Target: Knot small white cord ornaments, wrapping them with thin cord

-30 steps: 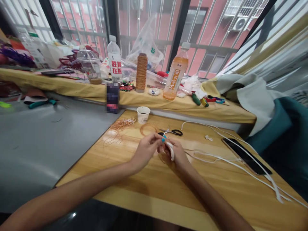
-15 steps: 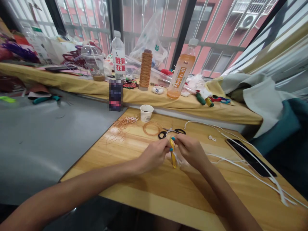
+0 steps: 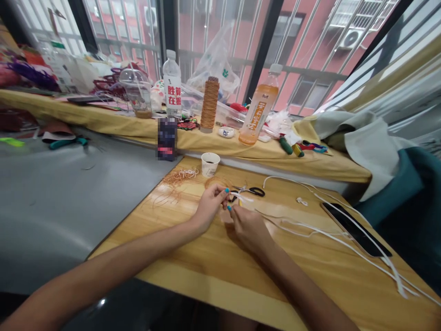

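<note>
My left hand (image 3: pixel 211 202) is closed in a pinch on a short piece of white cord (image 3: pixel 244 197), whose loose ends stick out to the right. Close below it, my right hand (image 3: pixel 251 227) is closed too, fingertips almost meeting the left ones. A bit of a narrow yellow tool (image 3: pixel 240 202) shows above the right fingers; the rest is hidden in that hand, and I cannot make out its kind. Just beyond the hands lie black-handled scissors (image 3: pixel 257 191), partly covered. A coil of thin orange-brown cord (image 3: pixel 220 180) is partly behind my left hand.
A paper cup (image 3: pixel 210 164) with dark contents stands behind the hands. Thread scraps (image 3: pixel 181 177) lie left of it. Long white cords (image 3: pixel 310 225) run right across a phone (image 3: pixel 356 229). On the cloth-covered sill stand a thread spool (image 3: pixel 209 105) and a drink bottle (image 3: pixel 260 108).
Both hands have shifted left. The yellow tool, upright between them before, is now mostly hidden in my right hand, and the white cord ends now point right from my left fingers.
</note>
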### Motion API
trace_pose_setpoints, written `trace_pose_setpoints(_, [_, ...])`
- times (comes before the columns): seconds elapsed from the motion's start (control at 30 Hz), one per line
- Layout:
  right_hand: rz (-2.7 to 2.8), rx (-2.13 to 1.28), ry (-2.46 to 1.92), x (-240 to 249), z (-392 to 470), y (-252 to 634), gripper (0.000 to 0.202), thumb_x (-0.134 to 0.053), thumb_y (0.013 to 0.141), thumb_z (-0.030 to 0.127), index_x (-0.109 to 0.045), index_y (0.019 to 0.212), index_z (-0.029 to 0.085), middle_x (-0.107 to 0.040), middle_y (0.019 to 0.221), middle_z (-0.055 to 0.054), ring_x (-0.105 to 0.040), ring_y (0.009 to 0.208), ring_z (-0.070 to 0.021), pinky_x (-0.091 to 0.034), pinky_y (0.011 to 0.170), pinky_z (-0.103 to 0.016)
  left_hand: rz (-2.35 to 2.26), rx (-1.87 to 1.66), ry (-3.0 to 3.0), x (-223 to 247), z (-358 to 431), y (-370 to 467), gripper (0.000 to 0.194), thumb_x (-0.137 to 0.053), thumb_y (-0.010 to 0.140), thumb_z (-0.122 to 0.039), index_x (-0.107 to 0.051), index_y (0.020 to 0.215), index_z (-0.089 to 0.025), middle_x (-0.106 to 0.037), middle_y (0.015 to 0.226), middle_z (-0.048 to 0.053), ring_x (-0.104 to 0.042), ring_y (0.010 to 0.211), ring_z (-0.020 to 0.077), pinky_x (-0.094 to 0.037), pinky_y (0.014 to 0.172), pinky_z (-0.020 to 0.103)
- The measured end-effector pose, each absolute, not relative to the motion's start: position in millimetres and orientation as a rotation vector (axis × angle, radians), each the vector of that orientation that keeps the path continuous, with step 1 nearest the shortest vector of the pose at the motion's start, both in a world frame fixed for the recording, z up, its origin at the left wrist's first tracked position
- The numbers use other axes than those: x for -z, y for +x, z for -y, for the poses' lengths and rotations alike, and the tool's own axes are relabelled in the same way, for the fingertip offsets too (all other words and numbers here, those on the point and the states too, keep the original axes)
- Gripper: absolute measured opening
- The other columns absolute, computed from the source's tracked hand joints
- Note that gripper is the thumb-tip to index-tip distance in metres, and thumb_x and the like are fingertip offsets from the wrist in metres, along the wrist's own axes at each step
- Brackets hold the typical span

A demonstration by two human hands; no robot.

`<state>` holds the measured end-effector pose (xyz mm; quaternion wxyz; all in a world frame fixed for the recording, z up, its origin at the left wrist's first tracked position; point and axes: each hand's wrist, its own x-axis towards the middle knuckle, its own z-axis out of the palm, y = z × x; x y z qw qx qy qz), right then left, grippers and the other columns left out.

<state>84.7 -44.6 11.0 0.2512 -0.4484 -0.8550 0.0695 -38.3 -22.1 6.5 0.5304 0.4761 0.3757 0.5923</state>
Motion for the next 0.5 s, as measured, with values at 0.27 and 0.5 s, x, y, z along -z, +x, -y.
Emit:
trace_pose_setpoints(0.27, [2.531, 0.239, -1.627, -23, 72, 73, 0.016, -0.04, 0.074, 0.013, -0.056, 0.078, 0.014, -0.059, 0.057, -0.007, -0.051, 0.044, -0.0161, -0.019, 0.041, -0.026, -1.204, -1.293, 1.822, -2, 27, -37, 0.009, -0.044, 0.075, -0.017, -0.048, 0.067, -0.017, -0.051, 0.061, -0.002, -0.047, 0.059, 0.0098, -0.034, 0.057, 0.02])
trace_pose_setpoints(0.5, [2.529, -0.19, -1.384, -43, 49, 105, 0.021, -0.041, 0.075, 0.012, -0.057, 0.063, 0.017, -0.058, 0.063, -0.004, -0.052, 0.057, -0.0124, -0.029, 0.05, -0.022, -1.215, -1.178, 2.054, 1, 26, -35, 0.01, -0.042, 0.076, -0.013, -0.049, 0.07, -0.016, -0.052, 0.063, -0.002, -0.047, 0.058, 0.0098, -0.034, 0.055, 0.02])
